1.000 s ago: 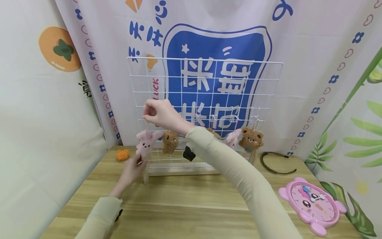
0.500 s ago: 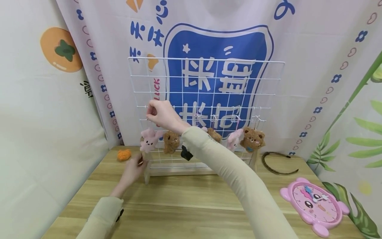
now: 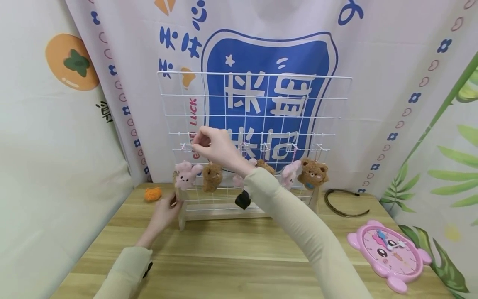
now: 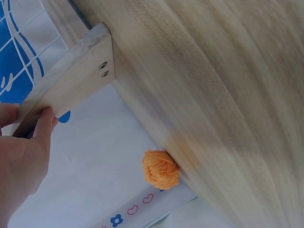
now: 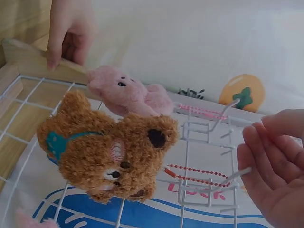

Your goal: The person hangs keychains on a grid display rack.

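My left hand (image 3: 164, 211) grips the wooden side post (image 4: 71, 78) of a white wire grid rack (image 3: 254, 75). Thumb and fingers sit on either side of the post in the left wrist view. A pink plush charm (image 3: 185, 176) hangs by its pink bead chain from the leftmost hook, above that hand. My right hand (image 3: 220, 147) hovers in front of the hooks with loosely bent fingers and holds nothing. Just below it hangs a brown teddy bear charm (image 5: 95, 147), on an orange bead chain. More pink and brown plush charms hang rightward, partly behind my right arm.
An orange yarn ball (image 3: 152, 194) lies left of the rack on the wooden table (image 3: 239, 257). Right of the rack are a dark headband (image 3: 345, 214) and a pink bear-shaped clock (image 3: 390, 253). A printed curtain (image 3: 377, 83) hangs close behind the rack.
My right hand has left the pink plush charm's chain and shifted right. The charm now hangs from the hook. My left hand has stopped touching the charm and stays at the post.
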{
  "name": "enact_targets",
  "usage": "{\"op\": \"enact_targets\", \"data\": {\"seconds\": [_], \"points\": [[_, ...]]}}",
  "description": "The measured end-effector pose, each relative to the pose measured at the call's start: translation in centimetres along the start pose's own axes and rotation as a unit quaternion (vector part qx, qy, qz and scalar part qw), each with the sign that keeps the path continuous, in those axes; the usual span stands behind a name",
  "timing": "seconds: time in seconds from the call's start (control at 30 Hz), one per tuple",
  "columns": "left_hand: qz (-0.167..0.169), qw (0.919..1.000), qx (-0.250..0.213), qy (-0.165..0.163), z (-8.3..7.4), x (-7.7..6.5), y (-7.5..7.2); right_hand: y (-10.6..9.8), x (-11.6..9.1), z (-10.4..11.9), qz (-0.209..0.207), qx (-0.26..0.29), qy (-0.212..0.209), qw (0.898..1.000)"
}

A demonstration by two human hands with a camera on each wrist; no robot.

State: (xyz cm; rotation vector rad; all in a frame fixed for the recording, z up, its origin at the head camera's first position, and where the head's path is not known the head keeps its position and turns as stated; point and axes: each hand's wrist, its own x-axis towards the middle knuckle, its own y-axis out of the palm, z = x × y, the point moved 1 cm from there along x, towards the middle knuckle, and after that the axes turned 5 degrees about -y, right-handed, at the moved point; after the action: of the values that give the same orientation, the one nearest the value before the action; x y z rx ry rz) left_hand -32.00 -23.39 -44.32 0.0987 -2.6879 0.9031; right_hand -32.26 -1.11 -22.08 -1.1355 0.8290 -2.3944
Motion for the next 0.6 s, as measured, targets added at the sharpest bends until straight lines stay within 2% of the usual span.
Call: {"op": "enact_targets", "data": {"seconds": [0.13,0.27,0.43,0.6], "points": [[-0.007,1.0,0.002,0.003,0.0,-0.1,-0.1,-0.6,-1.3,0.1,-0.027,0.005,-0.02,0.999],[-0.009,0.9999,0.007,0.0,0.0,-0.1,-0.3,-1.0,-1.6,0.4,-0.032,0.004,-0.041,0.999],[-0.005,0.9999,0.012,0.002,-0.1,0.0,-0.1,-1.7,-2.1,0.7,-0.03,0.016,-0.028,0.999],[-0.014,0.9998,0.013,0.007,-0.1,0.0,0.0,-2.7,-3.6,0.8,-0.036,0.028,-0.009,0.999]]}}
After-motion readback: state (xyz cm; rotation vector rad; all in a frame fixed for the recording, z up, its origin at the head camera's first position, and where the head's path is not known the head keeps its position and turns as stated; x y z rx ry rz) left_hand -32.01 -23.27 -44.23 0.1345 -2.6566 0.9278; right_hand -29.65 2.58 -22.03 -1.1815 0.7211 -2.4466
